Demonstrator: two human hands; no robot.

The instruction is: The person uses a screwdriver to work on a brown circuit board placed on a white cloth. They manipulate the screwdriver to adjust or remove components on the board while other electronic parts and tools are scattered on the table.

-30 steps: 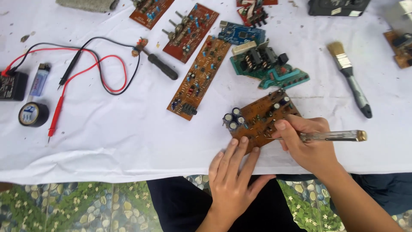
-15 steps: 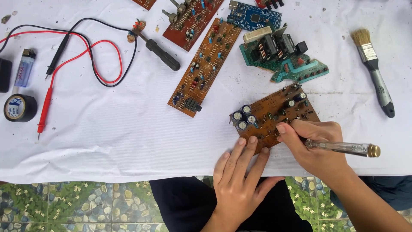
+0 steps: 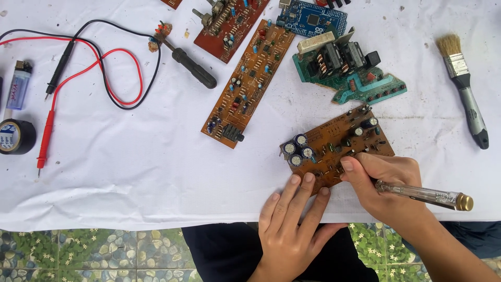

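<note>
A brown circuit board [image 3: 334,143] with blue capacitors lies near the front edge of the white-covered table [image 3: 130,172]. My left hand [image 3: 292,224] rests flat, its fingertips pressing on the board's near edge. My right hand [image 3: 386,185] grips a clear-handled tester screwdriver [image 3: 422,194] like a pen, its tip hidden under my fingers on the board.
A long brown board [image 3: 250,83], a green board with transformers [image 3: 344,65], a blue board [image 3: 311,18] and another brown board [image 3: 229,21] lie beyond. A black-handled screwdriver [image 3: 190,65], red and black probe leads [image 3: 99,68], a lighter [image 3: 18,86], tape roll [image 3: 15,137] and paintbrush [image 3: 464,89] surround them.
The view has shifted so the table items sit higher in the picture. Both hands stay on the brown board with only small movement.
</note>
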